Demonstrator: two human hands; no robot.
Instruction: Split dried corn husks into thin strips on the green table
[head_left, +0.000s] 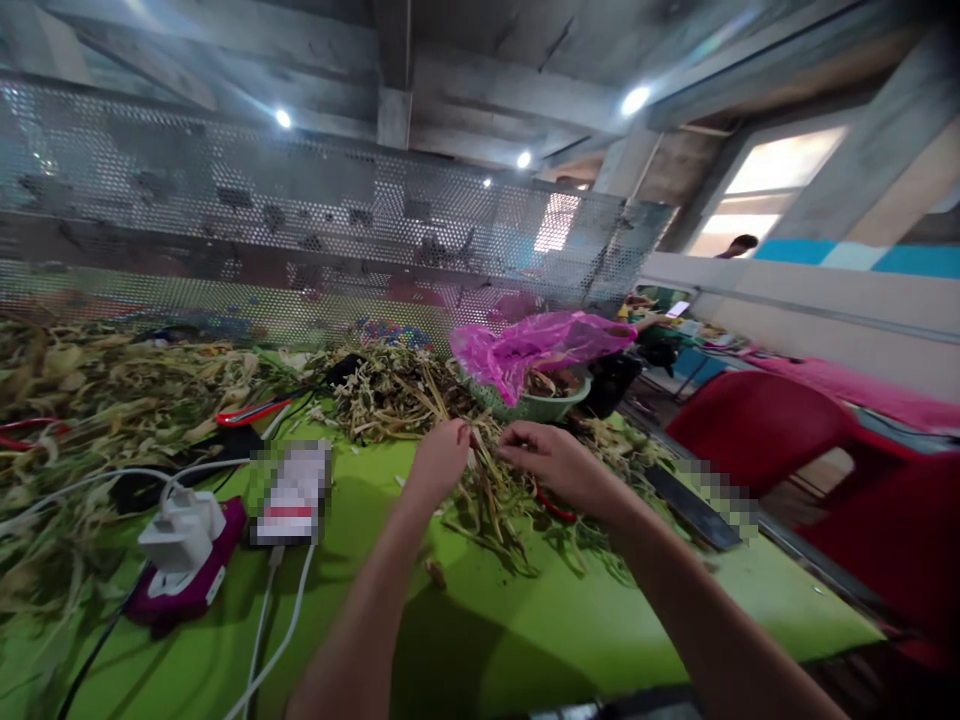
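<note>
A loose bunch of dried stalks (491, 505) is spread over the green tabletop (356, 500), just below the centre of the view, its upper end lying between the two hands. Taken from that bunch, the left forearm is brought in from 7 o'clock and the left hand (441, 458) is held with its back turned up, fingers curled in and thumb pressed to the forefinger, a stalk apparently pinched there. The right forearm is slanted in from 4 o'clock; the right hand (546, 458) is bent at the knuckles, its fingers half curled and pointed toward 9 o'clock, the tips near the stalks; whether anything is gripped by it cannot be told. At 1 o'clock a green basin (559, 406) is partly covered by a pink plastic bag (510, 355). A phone (292, 492) is seen at 9 o'clock, a purple power strip (184, 605) between 8 and 9, a leafy heap (82, 395) at 10, and a red chair (757, 425) at 3.
</note>
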